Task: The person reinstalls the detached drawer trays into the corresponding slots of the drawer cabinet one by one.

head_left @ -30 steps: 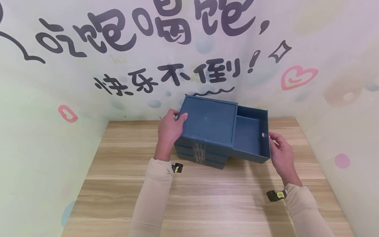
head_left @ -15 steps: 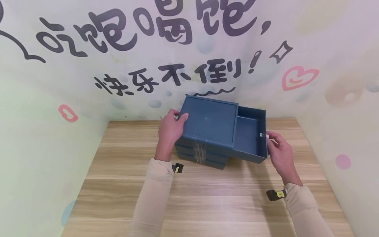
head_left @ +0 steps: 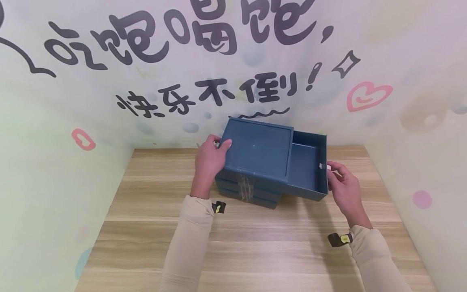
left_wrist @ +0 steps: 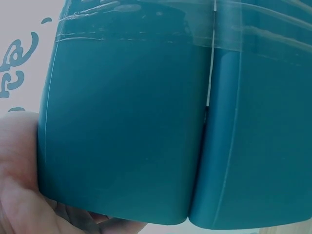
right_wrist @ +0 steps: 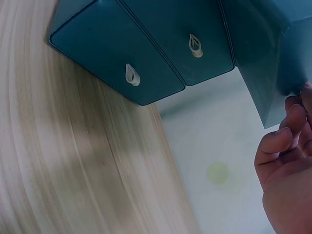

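Note:
A blue plastic drawer cabinet (head_left: 255,150) lies at the back of the table, its fronts facing right. Its top drawer (head_left: 306,166) is pulled well out, with bare floor showing inside. My left hand (head_left: 209,160) grips the cabinet's left top edge, thumb on top; in the left wrist view its fingers curl under the end of the blue side (left_wrist: 122,126). With my right hand (head_left: 345,190) I pinch the white pull tab (head_left: 328,167) on the drawer front. Below, two shut drawers carry small white loops (right_wrist: 132,75) in the right wrist view.
Clear tape (head_left: 246,186) wraps the cabinet's near side. The wood-grain table (head_left: 255,251) runs up to a printed wall (head_left: 175,134) close behind the cabinet. Pale side walls stand at left and right.
The top drawer has slid a little leftward into the cabinet, the right hand's fingers moving with it. My left hand and the cabinet have stayed in place.

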Demonstrator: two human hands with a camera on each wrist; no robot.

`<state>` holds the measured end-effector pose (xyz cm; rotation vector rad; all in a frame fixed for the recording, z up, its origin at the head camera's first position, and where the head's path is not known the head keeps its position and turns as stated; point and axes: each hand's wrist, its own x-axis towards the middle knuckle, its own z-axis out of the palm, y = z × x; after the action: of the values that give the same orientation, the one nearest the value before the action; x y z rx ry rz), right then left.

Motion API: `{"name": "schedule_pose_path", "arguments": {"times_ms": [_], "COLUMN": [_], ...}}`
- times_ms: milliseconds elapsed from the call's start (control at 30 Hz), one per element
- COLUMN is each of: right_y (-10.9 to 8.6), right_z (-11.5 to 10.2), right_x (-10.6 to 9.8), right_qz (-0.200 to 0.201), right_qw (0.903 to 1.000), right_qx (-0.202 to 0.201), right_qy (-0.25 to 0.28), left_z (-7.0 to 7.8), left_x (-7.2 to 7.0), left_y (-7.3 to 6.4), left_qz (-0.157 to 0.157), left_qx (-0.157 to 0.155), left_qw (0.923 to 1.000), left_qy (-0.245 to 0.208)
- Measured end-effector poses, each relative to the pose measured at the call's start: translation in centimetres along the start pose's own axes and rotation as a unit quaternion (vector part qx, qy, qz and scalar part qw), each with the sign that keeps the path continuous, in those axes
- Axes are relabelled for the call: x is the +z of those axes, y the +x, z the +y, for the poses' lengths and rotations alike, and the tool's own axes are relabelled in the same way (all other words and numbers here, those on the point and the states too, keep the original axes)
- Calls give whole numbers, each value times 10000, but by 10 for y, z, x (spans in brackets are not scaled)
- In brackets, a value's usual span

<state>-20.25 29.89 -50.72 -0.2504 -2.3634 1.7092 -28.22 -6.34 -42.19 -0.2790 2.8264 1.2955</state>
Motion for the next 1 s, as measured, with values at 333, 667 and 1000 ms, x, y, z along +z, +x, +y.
{"name": "schedule_pose_path", "arguments": {"times_ms": [333, 667, 1000], "right_y": [2, 1, 1], "right_z": [-2, -4, -8], "right_x": [3, 10, 18], "right_qz": [52, 25, -21], "right_qw": [9999, 9999, 9995], "right_qx": [75, 43, 12], "right_qy": [90, 117, 308], "left_z": [1, 1, 0], "left_x": [-2, -1, -2], "left_y": [0, 0, 0], "left_qz": [4, -71, -47], "left_qx": [-14, -100, -64], "left_qw": [10000, 9999, 10000], "left_qy": [-11, -44, -46]}}
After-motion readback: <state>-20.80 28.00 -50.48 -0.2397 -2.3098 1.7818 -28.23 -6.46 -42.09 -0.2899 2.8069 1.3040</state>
